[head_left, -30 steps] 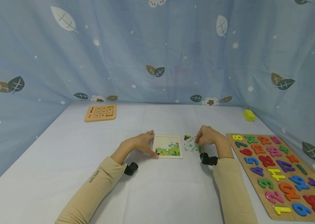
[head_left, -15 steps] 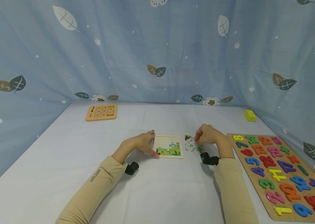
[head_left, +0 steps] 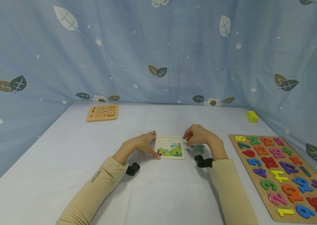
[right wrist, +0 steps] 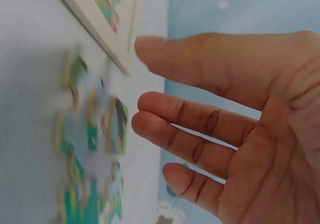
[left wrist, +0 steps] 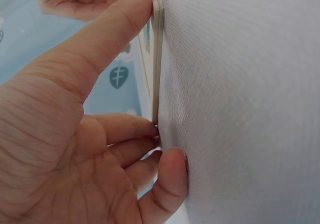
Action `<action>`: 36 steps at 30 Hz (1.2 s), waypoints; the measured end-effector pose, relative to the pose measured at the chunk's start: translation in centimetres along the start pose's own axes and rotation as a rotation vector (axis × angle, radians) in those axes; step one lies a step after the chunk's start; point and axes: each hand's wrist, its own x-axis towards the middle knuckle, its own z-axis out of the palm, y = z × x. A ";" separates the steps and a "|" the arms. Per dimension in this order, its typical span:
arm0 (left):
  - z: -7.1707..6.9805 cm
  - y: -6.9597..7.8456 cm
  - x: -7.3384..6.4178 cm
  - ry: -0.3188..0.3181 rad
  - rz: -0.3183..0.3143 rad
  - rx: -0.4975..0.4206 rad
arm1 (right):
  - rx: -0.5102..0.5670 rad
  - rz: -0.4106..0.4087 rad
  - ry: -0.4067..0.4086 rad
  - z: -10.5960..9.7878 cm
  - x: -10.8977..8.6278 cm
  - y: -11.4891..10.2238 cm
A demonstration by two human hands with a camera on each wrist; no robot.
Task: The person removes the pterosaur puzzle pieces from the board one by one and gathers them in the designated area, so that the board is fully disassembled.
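A small framed jigsaw tray (head_left: 183, 153) lies flat on the table, its lower part and right side filled with green and coloured picture pieces, its upper left bare wood. My left hand (head_left: 144, 143) holds it by the left side, thumb at the near corner and fingertips at the far one; the left wrist view shows the thumb (left wrist: 107, 39) on the tray's edge. My right hand (head_left: 200, 136) hovers just right of the tray, over a cluster of loose jigsaw pieces (head_left: 199, 148). Its fingers are apart from the thumb (right wrist: 200, 59), with nothing visible between them.
Far left on the white table is a wooden number slide puzzle (head_left: 102, 113). A yellow-green block (head_left: 252, 116) sits at the back right. A large board of coloured numbers (head_left: 271, 173) covers the right side. A blue patterned curtain (head_left: 136, 47) hangs behind.
My right hand has moved left from over the middle of the loose pieces toward the tray's right edge, uncovering the nearer pieces. My left hand and the tray stay put.
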 end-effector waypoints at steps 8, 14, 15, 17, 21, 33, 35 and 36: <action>0.0 0.0 0.1 -0.005 0.006 0.014 | -0.039 0.031 -0.039 1.6 1.4 -1.1; 0.1 -0.1 0.2 -0.010 0.006 0.010 | -0.061 0.038 -0.052 2.5 1.9 -2.1; 0.1 -0.1 0.2 -0.011 0.007 0.009 | -0.067 0.045 -0.058 2.6 1.9 -2.2; 0.1 -0.1 0.2 -0.013 0.009 0.011 | -0.083 0.054 -0.066 2.8 2.0 -2.4; 0.1 -0.1 0.2 -0.016 0.011 0.016 | -0.101 0.071 -0.059 3.1 2.2 -2.7; 0.0 -0.1 0.2 -0.009 0.000 0.013 | -0.161 0.053 -0.039 2.9 2.2 -3.5; 0.0 -0.1 0.2 -0.010 0.001 0.013 | -0.153 0.056 -0.041 2.9 2.2 -3.6; 0.0 -0.1 0.2 -0.010 0.000 0.013 | -0.149 0.053 -0.041 2.9 2.2 -3.5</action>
